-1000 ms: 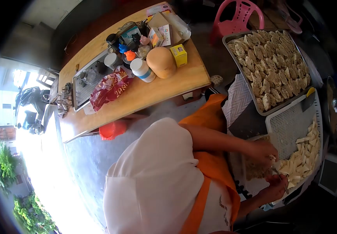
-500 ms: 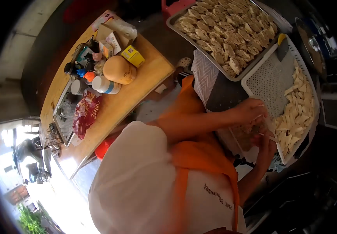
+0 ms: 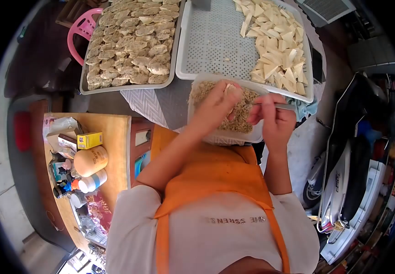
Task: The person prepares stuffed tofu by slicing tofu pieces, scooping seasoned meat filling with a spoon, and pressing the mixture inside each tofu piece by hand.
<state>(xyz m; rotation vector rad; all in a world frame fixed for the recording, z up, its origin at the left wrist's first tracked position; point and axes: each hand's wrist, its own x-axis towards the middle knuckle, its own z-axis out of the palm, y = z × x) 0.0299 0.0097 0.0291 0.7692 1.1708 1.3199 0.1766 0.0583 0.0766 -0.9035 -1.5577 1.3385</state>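
Note:
My left hand (image 3: 222,101) is closed around a pale tofu piece (image 3: 230,87), mostly hidden by the fingers, above a clear plastic tub (image 3: 228,138) of crumbly brown filling (image 3: 242,119). Over the tub's right side, my right hand (image 3: 275,114) grips a thin metal utensil (image 3: 285,106); its working end points toward the left hand, and its shape is unclear. Behind the tub, a white perforated tray (image 3: 213,43) carries many pale tofu triangles (image 3: 277,45) along its right half. To its left, a metal tray (image 3: 175,55) is covered with rows of filled pieces (image 3: 131,45).
A pink stool (image 3: 82,34) stands beyond the metal tray. At left, a wooden table (image 3: 117,146) bears jars, a yellow box (image 3: 90,140) and a red packet (image 3: 99,210). A parked scooter (image 3: 343,182) is on the right. Light blue cloth (image 3: 304,108) hangs by the white tray.
The head view has swung round, so the trays now sit at the top and the tub shows more plainly. Both hands stay close together over the tub.

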